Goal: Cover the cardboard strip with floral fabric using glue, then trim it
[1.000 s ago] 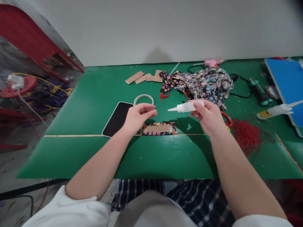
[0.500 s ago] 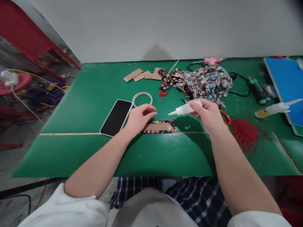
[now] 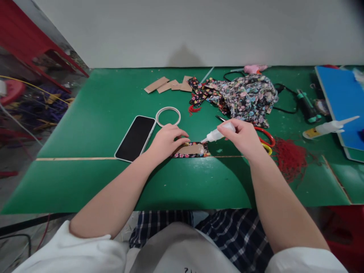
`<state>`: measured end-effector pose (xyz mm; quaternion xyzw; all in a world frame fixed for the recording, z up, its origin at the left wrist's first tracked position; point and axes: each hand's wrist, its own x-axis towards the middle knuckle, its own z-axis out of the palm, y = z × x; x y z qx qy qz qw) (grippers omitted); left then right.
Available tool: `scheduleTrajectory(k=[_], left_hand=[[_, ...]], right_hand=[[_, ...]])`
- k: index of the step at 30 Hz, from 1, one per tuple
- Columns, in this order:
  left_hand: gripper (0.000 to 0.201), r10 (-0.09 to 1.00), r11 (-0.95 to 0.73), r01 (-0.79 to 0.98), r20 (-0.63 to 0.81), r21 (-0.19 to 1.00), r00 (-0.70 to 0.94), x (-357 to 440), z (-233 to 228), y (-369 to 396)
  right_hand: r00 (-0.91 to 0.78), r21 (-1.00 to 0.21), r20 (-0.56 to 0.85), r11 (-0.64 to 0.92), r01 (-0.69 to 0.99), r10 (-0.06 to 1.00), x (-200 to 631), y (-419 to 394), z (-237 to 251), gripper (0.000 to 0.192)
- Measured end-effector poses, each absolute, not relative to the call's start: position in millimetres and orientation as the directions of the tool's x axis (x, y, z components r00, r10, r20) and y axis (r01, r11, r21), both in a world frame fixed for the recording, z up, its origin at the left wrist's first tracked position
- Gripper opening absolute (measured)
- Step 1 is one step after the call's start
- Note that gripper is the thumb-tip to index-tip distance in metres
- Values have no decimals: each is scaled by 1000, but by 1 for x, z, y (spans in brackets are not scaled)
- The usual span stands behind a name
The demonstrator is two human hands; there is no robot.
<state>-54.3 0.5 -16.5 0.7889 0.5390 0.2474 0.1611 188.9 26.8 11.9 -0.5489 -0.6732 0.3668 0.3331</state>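
Observation:
My right hand (image 3: 241, 136) is closed around a white glue bottle (image 3: 218, 133) with a narrow nozzle. The nozzle points down left, its tip at the right end of a cardboard strip (image 3: 189, 150) edged with black floral fabric; whether they touch, I cannot tell. A whitish shiny patch shows on that end. My left hand (image 3: 168, 141) lies over the strip's left end and hides it, thumb and forefinger apart. Scissors (image 3: 264, 136) with red and yellow handles lie partly under my right hand.
Left of the strip are a phone (image 3: 135, 138) and a tape roll (image 3: 168, 116). Behind lie cardboard pieces (image 3: 156, 85) and floral fabric (image 3: 247, 96). Red threads (image 3: 290, 159), another glue bottle (image 3: 322, 129) and a blue board (image 3: 344, 106) are to the right.
The glue bottle in my right hand has come down and left, bringing its nozzle to the strip's right end. My left hand remains by the left end. The whole view has shifted slightly.

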Motion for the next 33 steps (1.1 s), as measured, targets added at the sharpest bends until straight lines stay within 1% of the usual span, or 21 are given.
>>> scheduleTrajectory(k=[4, 7, 12, 17, 22, 27, 33], left_hand=[[22, 874, -485, 748, 225, 454, 430, -55, -20, 2], [22, 856, -515, 743, 226, 427, 464, -56, -20, 3], [22, 838, -546, 737, 244, 398, 489, -57, -23, 3], [23, 826, -563, 731, 246, 385, 507, -58, -23, 3], [26, 828, -560, 733, 259, 386, 497, -56, -21, 2], [26, 824, -566, 732, 240, 379, 513, -56, -20, 1], [25, 804, -595, 709, 266, 379, 532, -57, -18, 0]], right_hand=[[-180, -855, 44, 130, 503, 983, 189, 28, 11, 28], [-186, -851, 45, 135, 508, 982, 189, 28, 10, 28], [-199, -850, 29, 129, 511, 980, 190, 27, 10, 28], [-247, -852, -9, 122, 510, 969, 191, 27, 12, 29], [-173, -864, 39, 120, 489, 984, 189, 28, 8, 28], [-177, -863, 41, 124, 490, 983, 188, 29, 6, 27], [-174, -863, 33, 116, 492, 984, 189, 29, 6, 27]])
